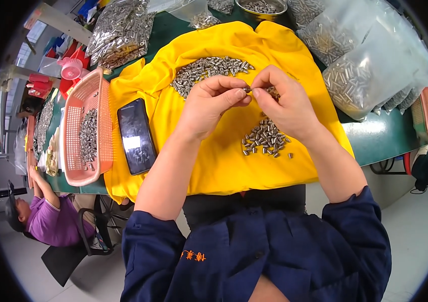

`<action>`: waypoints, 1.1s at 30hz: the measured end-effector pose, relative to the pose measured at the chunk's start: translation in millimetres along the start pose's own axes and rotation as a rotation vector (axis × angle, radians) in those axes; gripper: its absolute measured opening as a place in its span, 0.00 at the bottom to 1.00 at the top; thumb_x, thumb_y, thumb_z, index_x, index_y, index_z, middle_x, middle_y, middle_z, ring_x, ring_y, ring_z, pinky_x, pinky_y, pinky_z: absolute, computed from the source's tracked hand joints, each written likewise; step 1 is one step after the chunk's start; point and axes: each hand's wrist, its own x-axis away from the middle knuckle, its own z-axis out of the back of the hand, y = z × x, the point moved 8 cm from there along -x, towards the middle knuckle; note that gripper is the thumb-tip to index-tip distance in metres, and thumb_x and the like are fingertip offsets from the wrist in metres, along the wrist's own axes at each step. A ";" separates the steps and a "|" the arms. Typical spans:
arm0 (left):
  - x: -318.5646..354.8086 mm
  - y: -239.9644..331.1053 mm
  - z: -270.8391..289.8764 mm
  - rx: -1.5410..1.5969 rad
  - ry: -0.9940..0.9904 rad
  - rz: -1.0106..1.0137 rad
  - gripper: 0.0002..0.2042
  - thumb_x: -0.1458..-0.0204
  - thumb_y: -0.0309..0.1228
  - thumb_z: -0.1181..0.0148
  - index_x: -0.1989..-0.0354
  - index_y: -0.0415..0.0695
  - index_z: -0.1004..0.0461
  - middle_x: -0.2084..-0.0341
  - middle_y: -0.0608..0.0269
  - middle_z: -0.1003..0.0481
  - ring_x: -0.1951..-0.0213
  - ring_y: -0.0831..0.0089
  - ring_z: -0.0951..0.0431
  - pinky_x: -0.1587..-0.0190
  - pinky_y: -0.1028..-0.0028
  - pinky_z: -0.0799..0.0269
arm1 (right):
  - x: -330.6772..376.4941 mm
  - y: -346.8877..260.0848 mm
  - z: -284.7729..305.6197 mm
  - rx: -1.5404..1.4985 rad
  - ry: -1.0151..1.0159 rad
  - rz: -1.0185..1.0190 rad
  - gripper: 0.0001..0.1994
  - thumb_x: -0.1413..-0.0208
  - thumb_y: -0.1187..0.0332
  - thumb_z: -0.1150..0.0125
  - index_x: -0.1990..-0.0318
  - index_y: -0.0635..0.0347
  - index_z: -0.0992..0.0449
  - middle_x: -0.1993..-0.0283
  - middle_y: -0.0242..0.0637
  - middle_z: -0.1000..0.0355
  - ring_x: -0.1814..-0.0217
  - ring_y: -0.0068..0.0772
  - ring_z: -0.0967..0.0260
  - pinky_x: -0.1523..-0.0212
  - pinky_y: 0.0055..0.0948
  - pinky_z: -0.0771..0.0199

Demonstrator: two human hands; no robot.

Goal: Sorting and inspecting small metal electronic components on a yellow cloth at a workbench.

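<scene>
Pinches a small metal piece (pixel 247 90) with fingertips of the left hand (pixel 212 104) and right hand (pixel 286 103), above a yellow cloth (pixel 214 163) on the counter (pixel 380 137), between far heap (pixel 205 70) and near heap (pixel 266 137) of cylinders.

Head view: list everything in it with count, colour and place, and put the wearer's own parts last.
small metal part: one, silver, at both hands' fingertips
larger pile of metal parts: uncounted, silver, cloth's upper middle
smaller pile of metal parts: uncounted, silver, below the right hand
yellow cloth: one, on the table
phone: one, dark, cloth's left side
pink basket: one, left of phone, parts inside
clear bags of metal parts: several, upper left and upper right
metal bowl: one, silver, top
green table: one, underneath
seated person: one, purple shirt, lower left
hands: two, bare, centre; left hand beside right
jacket: one, navy, bottom
</scene>
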 end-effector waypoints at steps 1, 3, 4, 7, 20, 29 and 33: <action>0.4 1.2 0.0 -0.016 0.004 -0.006 0.07 0.54 0.19 0.47 0.66 0.35 0.30 0.70 0.59 0.28 0.68 0.72 0.26 0.62 0.77 0.29 | 0.0 -0.8 -0.2 0.013 -0.001 -0.009 0.02 0.54 0.77 0.51 0.72 0.62 0.36 0.76 0.31 0.37 0.75 0.20 0.40 0.74 0.19 0.39; 0.0 2.7 0.1 -0.045 0.006 -0.014 0.06 0.55 0.20 0.47 0.66 0.35 0.30 0.70 0.59 0.27 0.68 0.72 0.26 0.62 0.78 0.30 | -0.5 -1.9 -0.9 0.076 0.017 0.036 0.02 0.55 0.77 0.51 0.72 0.63 0.36 0.77 0.33 0.37 0.76 0.23 0.39 0.75 0.20 0.38; -0.6 3.6 0.4 -0.072 0.010 -0.022 0.06 0.55 0.20 0.47 0.67 0.35 0.30 0.71 0.59 0.27 0.69 0.73 0.26 0.63 0.78 0.30 | -0.8 -4.1 -0.5 0.139 0.033 0.080 0.02 0.55 0.77 0.51 0.72 0.63 0.36 0.78 0.35 0.36 0.77 0.27 0.38 0.76 0.22 0.38; -2.3 7.2 4.5 -0.296 0.072 -0.053 0.06 0.56 0.20 0.46 0.68 0.35 0.29 0.72 0.60 0.27 0.69 0.74 0.26 0.63 0.79 0.30 | -1.0 -3.0 -3.3 0.290 0.006 0.075 0.03 0.56 0.77 0.51 0.72 0.63 0.36 0.78 0.39 0.36 0.77 0.34 0.37 0.75 0.25 0.37; -2.6 8.2 -2.8 -0.290 0.083 -0.101 0.07 0.55 0.21 0.46 0.66 0.35 0.30 0.70 0.60 0.27 0.68 0.75 0.26 0.63 0.80 0.31 | 0.4 -6.4 0.8 0.240 0.075 0.117 0.03 0.56 0.74 0.50 0.74 0.60 0.37 0.79 0.43 0.35 0.76 0.45 0.37 0.77 0.34 0.39; -1.6 8.2 4.7 -0.300 0.081 -0.064 0.07 0.55 0.20 0.46 0.67 0.36 0.29 0.72 0.61 0.27 0.69 0.75 0.26 0.64 0.79 0.30 | 2.4 -15.4 -3.5 0.375 0.059 0.271 0.03 0.56 0.74 0.50 0.74 0.60 0.37 0.78 0.42 0.35 0.74 0.45 0.36 0.76 0.36 0.38; -0.8 19.2 10.9 -0.268 0.126 -0.117 0.07 0.56 0.17 0.47 0.67 0.36 0.29 0.72 0.60 0.27 0.69 0.73 0.26 0.63 0.78 0.30 | 0.1 -13.6 11.9 0.216 0.143 0.079 0.04 0.56 0.75 0.50 0.72 0.61 0.37 0.78 0.40 0.34 0.75 0.39 0.35 0.75 0.31 0.37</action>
